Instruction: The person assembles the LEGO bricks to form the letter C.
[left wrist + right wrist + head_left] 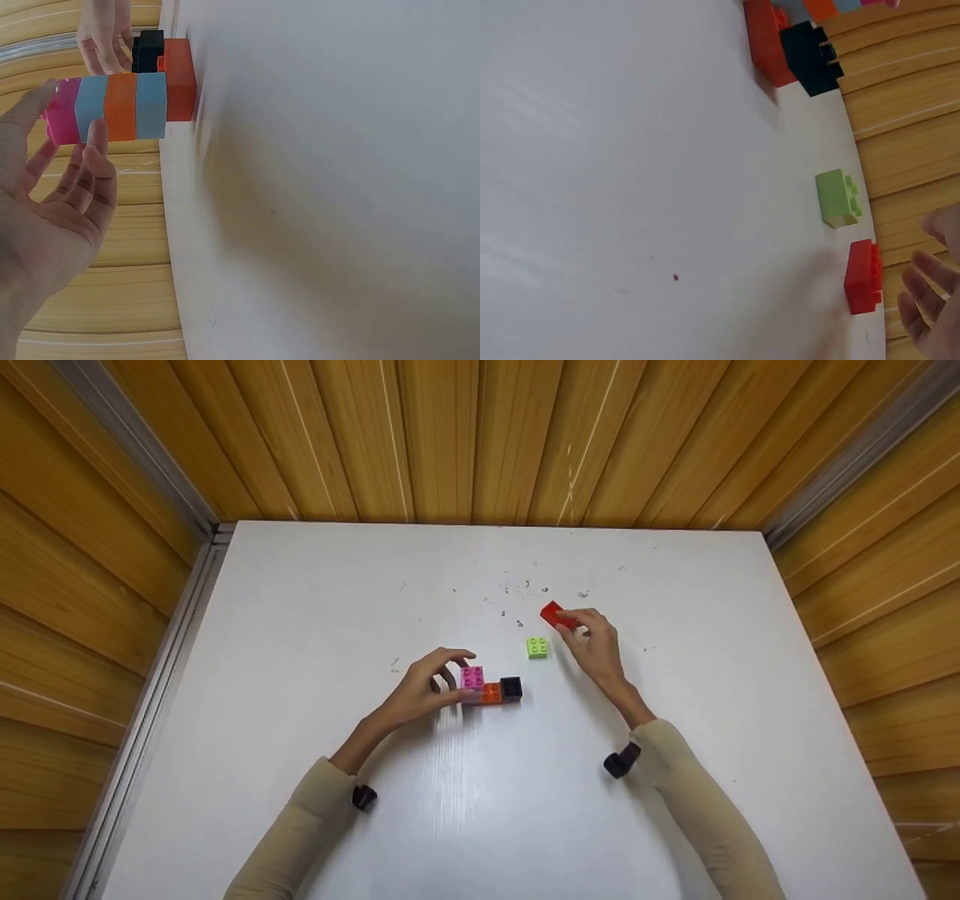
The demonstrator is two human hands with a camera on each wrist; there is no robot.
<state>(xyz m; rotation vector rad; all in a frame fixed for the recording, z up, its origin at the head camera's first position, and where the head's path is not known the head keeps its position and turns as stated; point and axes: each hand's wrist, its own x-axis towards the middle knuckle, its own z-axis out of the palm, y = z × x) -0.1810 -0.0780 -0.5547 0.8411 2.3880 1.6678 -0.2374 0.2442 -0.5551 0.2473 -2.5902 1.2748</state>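
My left hand (420, 690) holds a tower of toy building bricks (120, 105), with fingertips at its upper part. From the top, the tower runs pink, light blue, orange, light blue. It stands at one end of a long red-orange base brick (180, 79); a black brick (511, 688) sits on the other end. Over a red brick (552, 611) hovers my right hand (596, 649), thumb and fingers spread. The right wrist view has that red brick on the table, with a gap between it and the fingers. A lime green brick (537, 648) lies between both hands.
The white table (315, 585) bears small dark marks near its middle. Wood-look panels (465, 442) rise behind and on both sides, with metal rails (199, 585) at the corners. Black wrist cameras (621, 761) hang at both sleeves.
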